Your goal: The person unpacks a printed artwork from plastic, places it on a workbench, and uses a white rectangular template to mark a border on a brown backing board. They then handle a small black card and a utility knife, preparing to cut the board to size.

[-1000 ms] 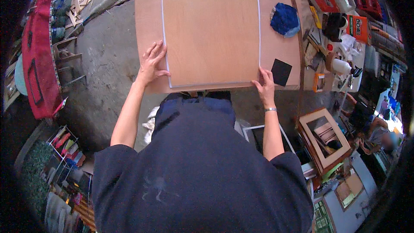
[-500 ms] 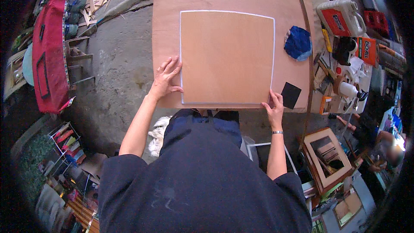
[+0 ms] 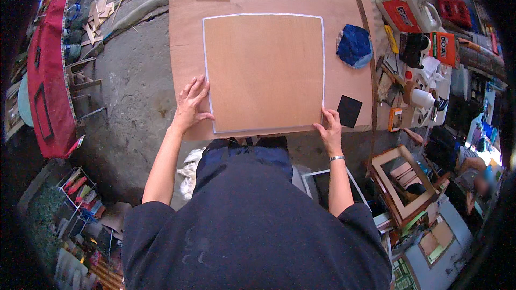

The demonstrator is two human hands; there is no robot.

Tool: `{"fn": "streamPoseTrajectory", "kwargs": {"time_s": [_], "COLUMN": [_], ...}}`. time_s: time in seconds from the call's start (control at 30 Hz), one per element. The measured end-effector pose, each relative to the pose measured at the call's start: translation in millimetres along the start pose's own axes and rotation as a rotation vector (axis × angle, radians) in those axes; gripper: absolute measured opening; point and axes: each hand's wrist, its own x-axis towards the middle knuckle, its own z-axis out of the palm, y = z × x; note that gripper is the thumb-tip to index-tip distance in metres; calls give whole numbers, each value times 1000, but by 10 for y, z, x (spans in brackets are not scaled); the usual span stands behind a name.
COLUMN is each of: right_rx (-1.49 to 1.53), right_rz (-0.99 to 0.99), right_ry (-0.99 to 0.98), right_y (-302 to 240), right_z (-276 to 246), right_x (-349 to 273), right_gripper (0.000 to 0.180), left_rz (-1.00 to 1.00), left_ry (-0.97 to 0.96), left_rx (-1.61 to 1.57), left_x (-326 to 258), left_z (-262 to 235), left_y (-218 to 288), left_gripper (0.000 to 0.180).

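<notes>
Both our hands lie flat and spread on the white-edged panel: left hand at its near left edge, right hand at its near right corner. That panel rests on the plywood worktop; right of it lie a black square and a blue cloth.

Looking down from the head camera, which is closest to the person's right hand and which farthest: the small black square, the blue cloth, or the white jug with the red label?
From the right hand:
1. Black square, just beside it on the board's near right corner.
2. Blue cloth, farther up the board's right edge.
3. White jug, farthest, off the board at the upper right among the clutter.
</notes>
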Motion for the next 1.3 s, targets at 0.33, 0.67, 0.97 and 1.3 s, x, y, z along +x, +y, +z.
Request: {"fn": "streamPoseTrajectory", "kwargs": {"time_s": [0.33, 0.67, 0.97, 1.3], "right_rx": [47, 39, -119, -421], "right_rz": [20, 37, -130, 579], "right_ry": [-5, 2, 67, 591], "right_y": [-16, 36, 25, 378], "right_z": [-8, 20, -84, -334], "right_x": [-2, -14, -21, -151], "right_gripper": [65, 64, 70, 76], "left_rz": [-7, 9, -21, -186], "left_ry": [-14, 25, -30, 291], "left_rx": [16, 39, 17, -70], "left_x": [0, -4, 22, -88], "left_z": [-27, -4, -13, -237], "left_y": [24, 21, 76, 337], "left_gripper": [116, 114, 119, 62]}}
